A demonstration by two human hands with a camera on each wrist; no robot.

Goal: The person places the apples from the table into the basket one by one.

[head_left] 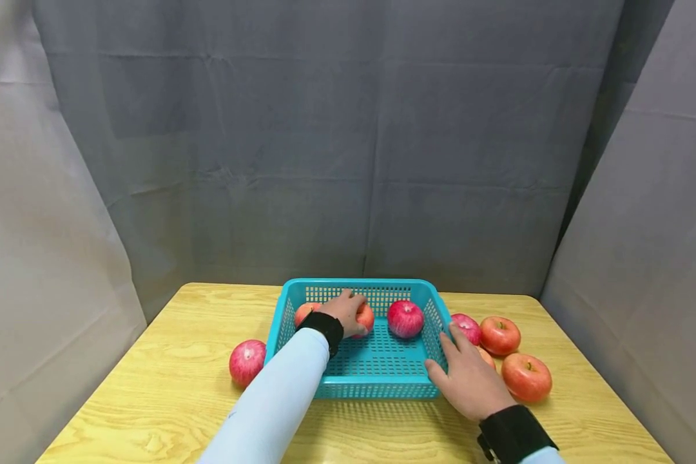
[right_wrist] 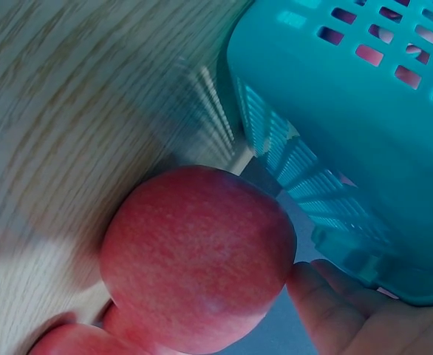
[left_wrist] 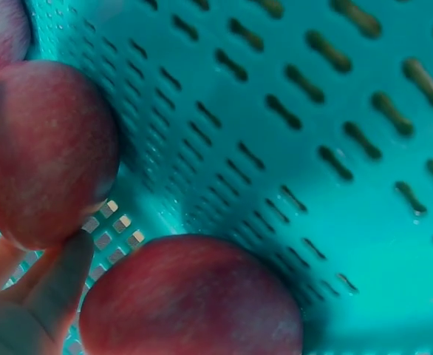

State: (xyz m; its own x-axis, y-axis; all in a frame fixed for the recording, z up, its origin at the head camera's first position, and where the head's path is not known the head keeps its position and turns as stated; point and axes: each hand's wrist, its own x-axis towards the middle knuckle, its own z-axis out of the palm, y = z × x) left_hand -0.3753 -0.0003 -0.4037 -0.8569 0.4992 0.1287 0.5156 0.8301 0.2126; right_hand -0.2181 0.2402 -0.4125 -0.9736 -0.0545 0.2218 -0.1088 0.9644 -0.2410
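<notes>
Table (head_left: 133,393): wooden, underneath
Cloth (head_left: 278,161): beyond
Basket (head_left: 377,362): open above
Left hand (head_left: 343,314): gripping apple (head_left: 367,317) inside
Right hand (head_left: 472,381): fingers apart, by rim (head_left: 377,380)

sleeves (head_left: 275,399): pale blue | wristbands (head_left: 515,433): black, wide | hands (head_left: 477,381): bare

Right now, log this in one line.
left grip: holds orange-red apple inside basket; right grip: by basket's right rim; left of basket: crimson apple

Creased grey cloth (head_left: 325,161) hangs behind a wood-grain table (head_left: 168,386), lighter cloth (head_left: 46,245) at both sides.
</notes>
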